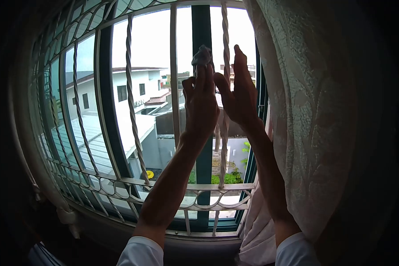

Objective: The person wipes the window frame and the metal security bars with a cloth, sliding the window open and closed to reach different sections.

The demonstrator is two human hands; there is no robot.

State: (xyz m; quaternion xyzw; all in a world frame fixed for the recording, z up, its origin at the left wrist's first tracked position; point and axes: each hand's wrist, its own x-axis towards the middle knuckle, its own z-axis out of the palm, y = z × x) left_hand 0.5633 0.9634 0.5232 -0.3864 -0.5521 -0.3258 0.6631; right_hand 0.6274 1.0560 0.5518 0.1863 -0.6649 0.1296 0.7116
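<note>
My left hand [201,104] is raised with its fingers closed on a crumpled greyish cloth [202,55]. In this view the cloth overlaps the dark green window frame post [202,26]. Beside it, to the right, my right hand [243,97] is held up with the fingers stretched and the thumb apart, holding nothing. Its thumb and fingers appear on either side of a twisted metal bar [225,31] of the window grille. Both forearms reach up in front of the grille, and white sleeves [142,252] show at the bottom.
A pale patterned curtain [303,111] hangs along the right side. More twisted bars [129,66] and a lower scrolled rail [115,189] span the window to the left. Another curtain [24,124] edges the far left. Outside stand white buildings [106,86] and a pale roof [97,128].
</note>
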